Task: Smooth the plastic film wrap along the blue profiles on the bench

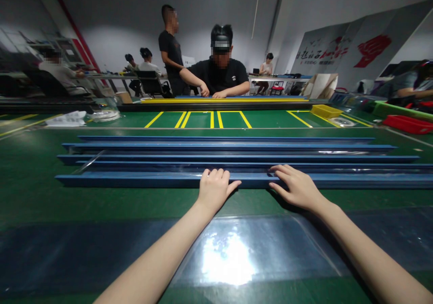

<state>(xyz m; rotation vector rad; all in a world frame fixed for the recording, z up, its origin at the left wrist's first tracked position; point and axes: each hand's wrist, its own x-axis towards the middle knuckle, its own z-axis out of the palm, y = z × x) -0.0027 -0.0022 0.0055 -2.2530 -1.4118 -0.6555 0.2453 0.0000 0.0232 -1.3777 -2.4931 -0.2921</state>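
Long blue channel-shaped rails lie side by side across the green table, and my hands are on the nearest blue rail (135,180). My left hand (214,189) has its fingers curled over the rail's edge, the thumb stretched to the right along its front face. A short way to the right, my right hand (297,187) reaches its fingers over the same rail, with the thumb against the front side. Clear film (91,160) shows at the rails' left end. Under my forearms a wide, shiny transparent sheet (135,245) lies flat.
Across the table a co-worker (219,71) in black bends over yellow strips (230,100). Yellow tape lines mark the green table top (264,120). A yellow tray (325,111) and a red bin (407,124) stand at the right. White packaging (66,118) lies at the left.
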